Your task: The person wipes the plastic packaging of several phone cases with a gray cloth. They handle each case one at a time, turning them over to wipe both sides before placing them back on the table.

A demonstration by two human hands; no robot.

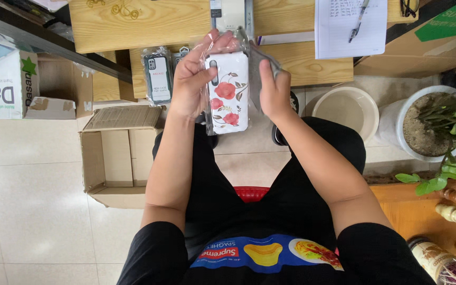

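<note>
A white phone case with red flowers (228,92) sits inside a clear plastic sleeve, held upright in front of me. My left hand (191,79) grips the case's left edge, fingers curled over its top. My right hand (274,89) pinches the sleeve's grey flap (259,66) at the case's right side. Both hands hover above my lap, just in front of a wooden shelf (312,68).
Two packaged dark phone cases (158,76) lean against the shelf at left. An open cardboard box (114,158) lies on the floor tiles. A beige bowl (341,108), a potted plant (434,124), a paper sheet with a pen (350,24) lie right.
</note>
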